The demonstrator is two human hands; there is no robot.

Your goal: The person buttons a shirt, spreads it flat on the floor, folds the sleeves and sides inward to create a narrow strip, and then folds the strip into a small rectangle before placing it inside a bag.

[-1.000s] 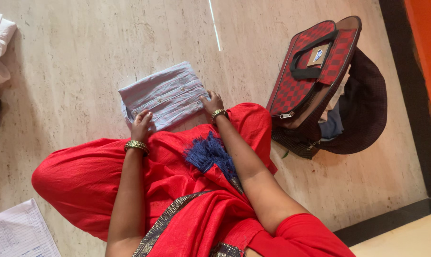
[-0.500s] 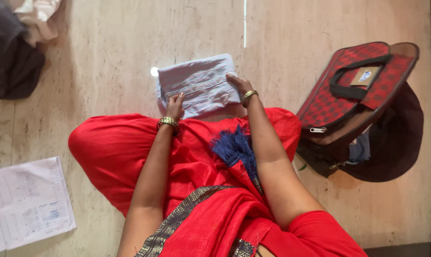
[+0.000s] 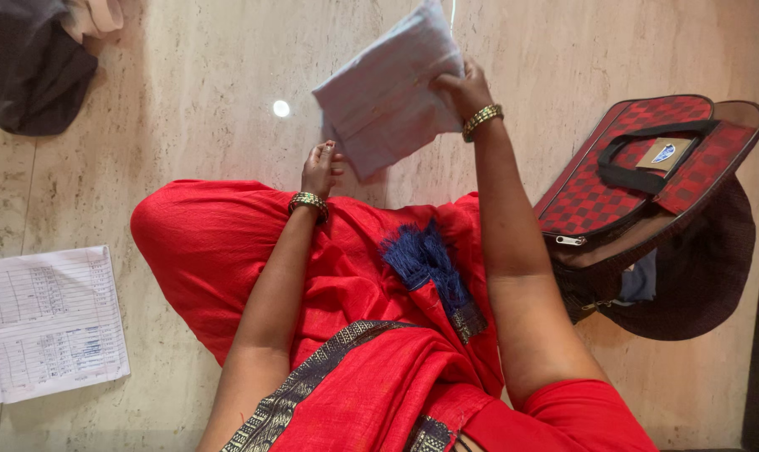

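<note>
A folded pale blue striped shirt (image 3: 389,94) is lifted off the marble floor and tilted. My right hand (image 3: 465,86), with a gold bangle at the wrist, grips its right edge. My left hand (image 3: 321,168), also with a bangle, is at the shirt's lower left corner, fingers touching it. I sit on the floor in red cloth (image 3: 228,251) with a blue tassel (image 3: 425,264) on my lap.
An open red checked bag (image 3: 639,180) with clothes inside lies at the right. A dark garment and a white one (image 3: 32,59) lie at the top left. A lined paper sheet (image 3: 48,322) lies at the left on the floor.
The folded shirt lay flat on the floor under both hands; now my right hand has raised it up and toward the right. My left hand stays near its lower corner.
</note>
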